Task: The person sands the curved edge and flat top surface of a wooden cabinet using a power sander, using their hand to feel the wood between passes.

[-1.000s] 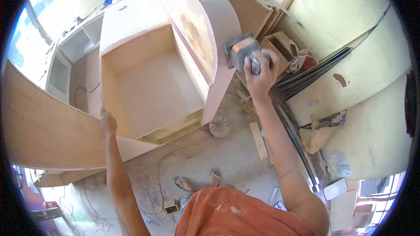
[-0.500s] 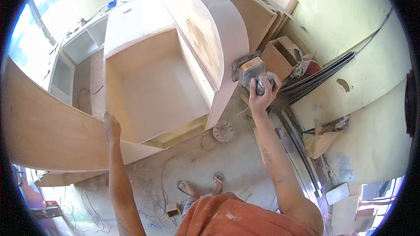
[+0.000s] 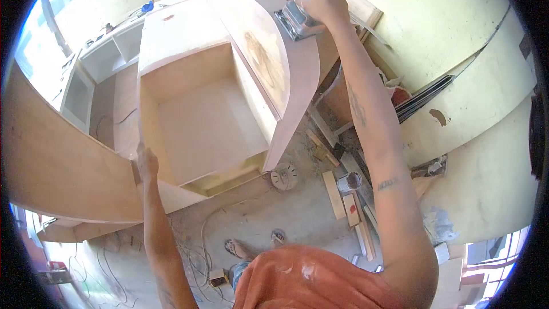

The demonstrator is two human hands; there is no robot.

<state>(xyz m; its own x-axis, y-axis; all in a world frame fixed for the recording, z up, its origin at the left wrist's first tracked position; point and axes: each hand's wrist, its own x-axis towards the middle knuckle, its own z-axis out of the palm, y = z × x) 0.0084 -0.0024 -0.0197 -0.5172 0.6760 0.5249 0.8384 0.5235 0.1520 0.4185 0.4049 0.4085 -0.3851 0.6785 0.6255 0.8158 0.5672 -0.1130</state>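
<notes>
Resting on panel [image 3: 298,80] — sander [image 3: 289,20] under right grip [image 3: 320,2].

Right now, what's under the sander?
The sander, gripped by the right hand, sits on the curved wooden panel. The bit of panel right beneath its pad is covered, so I cannot see it.

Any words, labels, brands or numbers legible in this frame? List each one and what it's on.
No text here can be read.
Forearm tattoo: script-like marks, too small and blurred to read.
Sander under the right hand: no label legible.
Tin on the floor: no marking visible.
</notes>
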